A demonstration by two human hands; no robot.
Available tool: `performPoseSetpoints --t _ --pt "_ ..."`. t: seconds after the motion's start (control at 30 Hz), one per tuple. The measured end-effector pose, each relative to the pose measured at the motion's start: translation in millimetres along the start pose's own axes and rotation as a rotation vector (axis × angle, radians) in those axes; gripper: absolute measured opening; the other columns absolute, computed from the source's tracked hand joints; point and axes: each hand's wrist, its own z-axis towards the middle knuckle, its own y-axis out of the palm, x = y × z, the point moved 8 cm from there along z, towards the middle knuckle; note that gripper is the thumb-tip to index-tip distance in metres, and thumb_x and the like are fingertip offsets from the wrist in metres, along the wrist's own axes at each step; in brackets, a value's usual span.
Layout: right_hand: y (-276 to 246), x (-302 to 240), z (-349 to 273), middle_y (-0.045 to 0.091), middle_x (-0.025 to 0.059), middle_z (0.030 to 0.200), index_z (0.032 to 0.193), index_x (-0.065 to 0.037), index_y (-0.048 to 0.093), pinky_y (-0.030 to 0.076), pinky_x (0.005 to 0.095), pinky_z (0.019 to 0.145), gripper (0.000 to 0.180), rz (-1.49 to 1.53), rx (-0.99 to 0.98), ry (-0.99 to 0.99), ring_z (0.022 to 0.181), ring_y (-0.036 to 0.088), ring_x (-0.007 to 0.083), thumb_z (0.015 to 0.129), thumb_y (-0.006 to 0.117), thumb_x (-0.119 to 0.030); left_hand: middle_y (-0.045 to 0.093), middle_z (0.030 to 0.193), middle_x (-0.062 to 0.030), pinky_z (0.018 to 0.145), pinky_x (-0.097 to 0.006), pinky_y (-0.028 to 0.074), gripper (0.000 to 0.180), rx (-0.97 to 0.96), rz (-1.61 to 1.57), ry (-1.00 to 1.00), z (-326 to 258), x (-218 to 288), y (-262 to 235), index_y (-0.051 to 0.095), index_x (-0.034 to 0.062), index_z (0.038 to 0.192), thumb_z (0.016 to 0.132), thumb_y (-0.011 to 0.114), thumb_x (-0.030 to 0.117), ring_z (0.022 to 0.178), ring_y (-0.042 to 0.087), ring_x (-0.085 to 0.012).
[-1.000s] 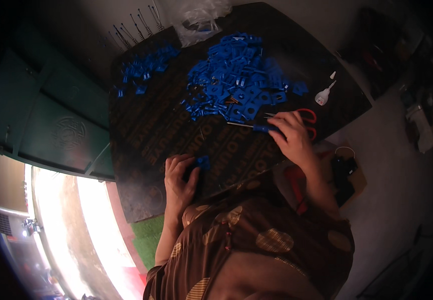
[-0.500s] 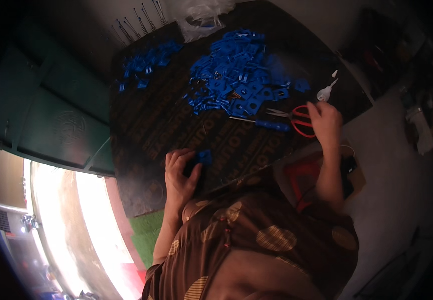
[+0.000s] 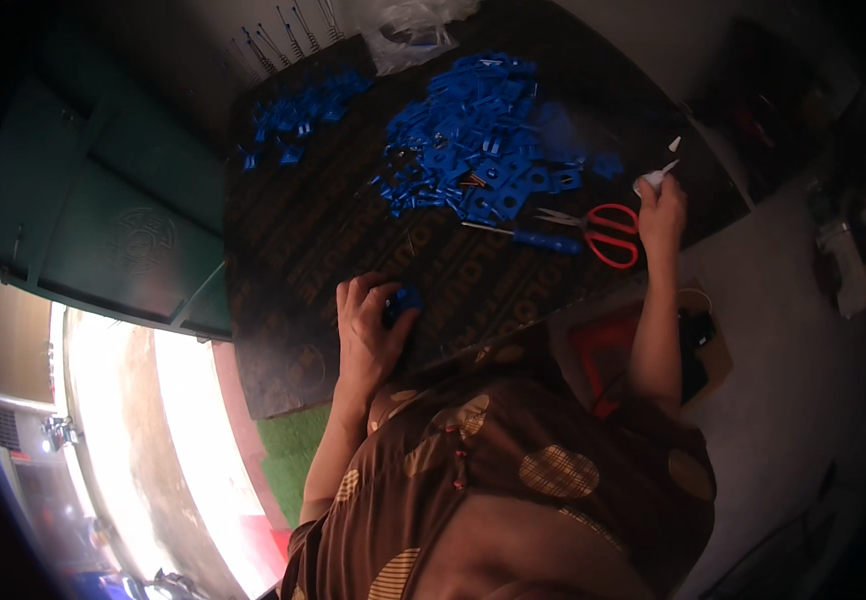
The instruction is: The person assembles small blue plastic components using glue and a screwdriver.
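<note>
Head view, looking down on the dark desk (image 3: 313, 250). My left hand (image 3: 368, 335) lies near the desk's near edge, palm down, fingers curled; its grip is closed on a small blue part (image 3: 405, 298), which shows between thumb and fingers and rests against the desk surface. The left forearm runs from the lower edge of the view up to the wrist, bent slightly inward.

My right hand (image 3: 659, 205) is stretched out to the far right of the desk, the arm nearly straight and rising from my patterned brown sleeve. Its grip is narrow, closed around a small white tube (image 3: 655, 178) with a pointed nozzle; the nozzle points away from me. A loose white cap (image 3: 674, 144) lies just beyond the tube, apart from it.

Just left of the right hand lie red-handled scissors (image 3: 608, 228), blades pointing left, and beside them a blue-handled screwdriver (image 3: 533, 238); whether the hand touches the scissors cannot be told. Beyond these sits a large heap of blue parts (image 3: 483, 140), with a smaller heap of blue parts (image 3: 298, 115) well apart at the far left corner. A clear plastic bag (image 3: 408, 30) and a row of thin metal rods (image 3: 278, 40) lie at the far edge. The two hands are well apart.
</note>
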Motion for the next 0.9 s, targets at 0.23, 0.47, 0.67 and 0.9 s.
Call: performPoseSetpoints --t 0.23,0.47,0.67,0.9 --pt "-15 -82 -31 0.066 0.0107 0.102 0.115 -0.002 0.056 0.053 0.0297 0.070 0.023 0.741 -0.214 0.033 0.088 0.065 0.0179 0.096 0.053 -0.016 0.061 0.107 -0.0126 0.078 -0.032 0.051 0.035 0.026 -0.434 -0.328 -5 -20 -4 0.064 0.0004 0.107 0.074 0.076 0.004 0.091 0.062 -0.0244" --pt "2 -178 -95 0.063 0.0122 0.106 0.122 0.001 0.055 0.049 0.0269 0.071 0.032 0.994 -0.568 -0.270 0.089 0.061 0.0167 0.096 0.055 -0.018 0.057 0.110 -0.0072 0.087 -0.025 0.047 0.033 0.080 -0.616 -0.338 -9 -19 -12 0.064 -0.0024 0.112 0.081 0.072 0.002 0.100 0.058 -0.0152" --pt "12 -202 -128 0.059 0.0047 0.095 0.121 0.001 0.053 0.042 0.0216 0.064 0.036 1.140 -0.609 -0.330 0.072 0.051 0.0089 0.095 0.058 -0.023 0.057 0.107 -0.0059 0.087 -0.024 0.046 0.035 0.118 -0.661 -0.322 -13 -14 -24 0.060 -0.0025 0.115 0.082 0.071 0.002 0.097 0.057 -0.0134" --pt "34 -195 -143 0.058 0.0048 0.093 0.118 0.000 0.049 0.041 0.0206 0.064 0.042 1.381 -0.773 -0.072 0.075 0.052 0.0078 0.091 0.064 -0.028 0.062 0.104 -0.0096 0.084 -0.029 0.049 0.032 0.132 -0.687 -0.349 -18 -25 -11 0.061 0.0006 0.107 0.077 0.073 0.002 0.094 0.062 -0.0193"
